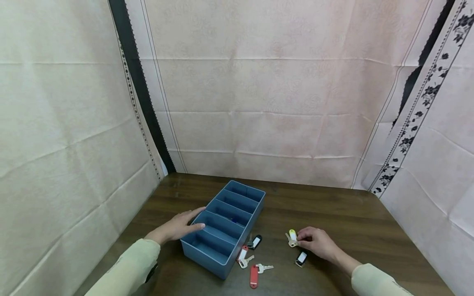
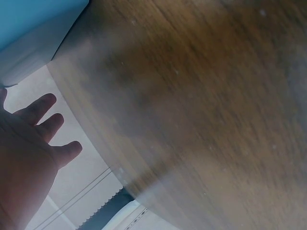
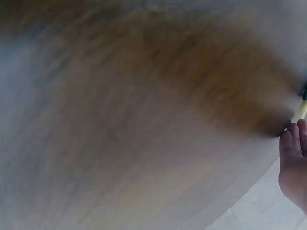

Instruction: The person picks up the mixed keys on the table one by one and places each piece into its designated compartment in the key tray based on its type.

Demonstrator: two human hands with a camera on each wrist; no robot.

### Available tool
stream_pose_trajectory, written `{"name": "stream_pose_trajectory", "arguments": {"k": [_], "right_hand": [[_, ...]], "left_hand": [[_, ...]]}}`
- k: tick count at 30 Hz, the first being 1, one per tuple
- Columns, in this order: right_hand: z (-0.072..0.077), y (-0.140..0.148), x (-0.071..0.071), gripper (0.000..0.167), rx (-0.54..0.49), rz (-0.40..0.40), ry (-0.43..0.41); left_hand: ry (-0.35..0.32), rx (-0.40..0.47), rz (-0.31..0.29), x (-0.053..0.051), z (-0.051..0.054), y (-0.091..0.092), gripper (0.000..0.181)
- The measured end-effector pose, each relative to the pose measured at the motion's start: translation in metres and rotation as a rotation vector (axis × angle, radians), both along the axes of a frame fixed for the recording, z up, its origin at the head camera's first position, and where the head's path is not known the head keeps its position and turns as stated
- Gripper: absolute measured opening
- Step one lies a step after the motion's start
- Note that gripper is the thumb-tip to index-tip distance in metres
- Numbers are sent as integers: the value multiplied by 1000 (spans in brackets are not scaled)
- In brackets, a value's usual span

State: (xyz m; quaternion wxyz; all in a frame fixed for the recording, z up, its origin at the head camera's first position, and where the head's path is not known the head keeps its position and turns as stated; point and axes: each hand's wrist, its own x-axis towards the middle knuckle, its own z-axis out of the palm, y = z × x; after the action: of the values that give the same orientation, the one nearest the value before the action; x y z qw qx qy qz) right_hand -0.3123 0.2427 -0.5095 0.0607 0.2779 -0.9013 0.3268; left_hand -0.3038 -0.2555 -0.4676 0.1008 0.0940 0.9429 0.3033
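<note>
A blue tray divided into compartments stands angled on the table. My left hand rests at its left rim, thumb over a compartment and fingers extended; in the left wrist view the left hand has spread fingers beside the tray wall. My right hand pinches the edge of a key with a yellow tag at the table surface. A black-tagged key lies just below those fingers. In the right wrist view, the right hand shows only at the right edge.
Between tray and right hand lie a red-tagged key, another red-tagged key against the tray wall, and a black-tagged key. A small dark blue item is in a middle compartment. Cloth curtains border the wooden table.
</note>
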Motion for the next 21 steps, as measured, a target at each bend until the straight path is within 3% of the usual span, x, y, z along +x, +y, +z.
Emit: {"name": "stream_pose_trajectory", "arguments": {"k": [21], "right_hand": [[0, -2, 0, 12, 31, -17, 27]], "left_hand": [[-2, -5, 3, 1, 2, 1, 73]]}}
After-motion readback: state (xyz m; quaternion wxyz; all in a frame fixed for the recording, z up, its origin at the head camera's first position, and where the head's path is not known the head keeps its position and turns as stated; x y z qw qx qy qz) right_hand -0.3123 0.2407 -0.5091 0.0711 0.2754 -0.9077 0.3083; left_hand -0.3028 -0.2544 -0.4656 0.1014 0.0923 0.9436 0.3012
